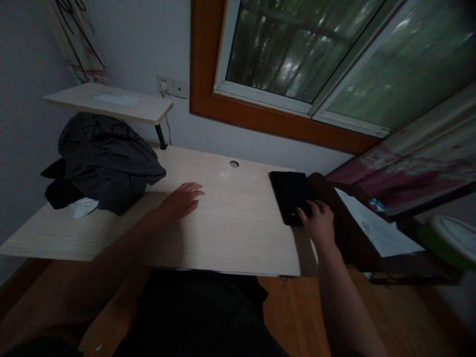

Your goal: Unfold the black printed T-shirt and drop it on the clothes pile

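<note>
My left hand (181,201) is over the left-middle of the pale wooden desk (230,223). Its fingers are stretched out and apart, with nothing in them. A crumpled dark grey garment (107,156) is the nearest thing to it, lying further left under a small raised shelf. At the desk's right end lies a flat black rectangular object (290,191), and its exact kind is too dark to tell. My right hand (320,223) is on its near right corner, thumb on top and fingers bent at the edge, partly covering that corner.
The raised shelf (111,101) bears a white paper. Behind the desk are a wall socket (164,84) and a window with an orange-brown frame (208,99). To the right, white papers (375,225) lie on a dark brown surface beside a green container (442,243).
</note>
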Tool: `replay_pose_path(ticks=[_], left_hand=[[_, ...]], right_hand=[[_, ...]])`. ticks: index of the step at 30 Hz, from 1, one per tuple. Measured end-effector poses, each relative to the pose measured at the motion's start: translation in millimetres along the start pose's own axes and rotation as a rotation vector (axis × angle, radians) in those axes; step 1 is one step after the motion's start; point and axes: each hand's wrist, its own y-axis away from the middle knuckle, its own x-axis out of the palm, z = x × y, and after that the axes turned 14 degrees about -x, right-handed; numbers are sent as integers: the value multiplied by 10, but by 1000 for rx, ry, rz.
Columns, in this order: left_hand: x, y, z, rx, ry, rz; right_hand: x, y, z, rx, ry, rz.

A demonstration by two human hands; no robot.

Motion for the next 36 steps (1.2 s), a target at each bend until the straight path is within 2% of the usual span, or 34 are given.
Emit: replay_pose_path(ticks=[3,5,10,17,22,25,28,31,34,36], left_hand=[[222,-266,80,-42,52,-62],[318,-352,93,-78,92,-124],[389,-333,97,-93,115,-182],[319,-270,161,-125,156,-143],[305,-285,152,-134,181,-121],[289,-287,144,-138,194,-118],[264,-285,125,-107,226,-117],[245,-277,97,-76,258,-78],[237,-265,80,-104,262,-59],[231,-258,77,-156,274,-62]], right_hand=[[190,-78,33,-9,37,114],[286,-127,94,18,63,151],[356,-237,232,39,129,210],[260,-320,434,-20,215,209],[101,-380,507,69,276,142],[-78,-515,705,96,217,85],[-312,-724,1041,92,-33,4],[-469,-935,1399,95,-515,-98],[-413,-1046,1695,289,-1084,-172],[-265,-1015,1846,421,-1325,-173]])
